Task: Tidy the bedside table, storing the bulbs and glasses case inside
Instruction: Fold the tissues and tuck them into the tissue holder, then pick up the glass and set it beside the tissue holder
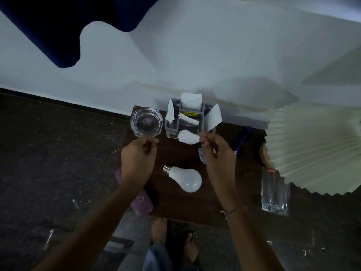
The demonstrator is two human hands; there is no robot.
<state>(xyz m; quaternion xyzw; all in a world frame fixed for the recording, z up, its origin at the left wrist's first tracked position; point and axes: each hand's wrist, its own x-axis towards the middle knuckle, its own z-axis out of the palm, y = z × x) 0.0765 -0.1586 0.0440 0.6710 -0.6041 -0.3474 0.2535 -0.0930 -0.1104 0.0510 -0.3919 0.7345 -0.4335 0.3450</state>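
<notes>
A white bulb (pixel 186 178) lies on its side in the middle of the dark wooden bedside table (pixel 175 210), metal cap pointing left. A purple glasses case (pixel 141 204) rests at the table's left edge, partly hidden under my left forearm. My left hand (pixel 137 155) hovers just in front of a glass ashtray (pixel 146 123), fingers curled shut with nothing visible in them. My right hand (pixel 215 153) is at the front of a grey organiser (pixel 202 116), fingers pinched on a small crumpled wrapper (pixel 202 157) that shows under the palm.
White tissues (pixel 187 136) stick out of the organiser. Blue spectacles (pixel 243 138) lie to the right, beside a pleated lamp shade (pixel 312 147) that overhangs the table. A clear tumbler (pixel 274 190) stands at the front right. A white wall runs behind; my bare feet (pixel 175 241) are on dark floor.
</notes>
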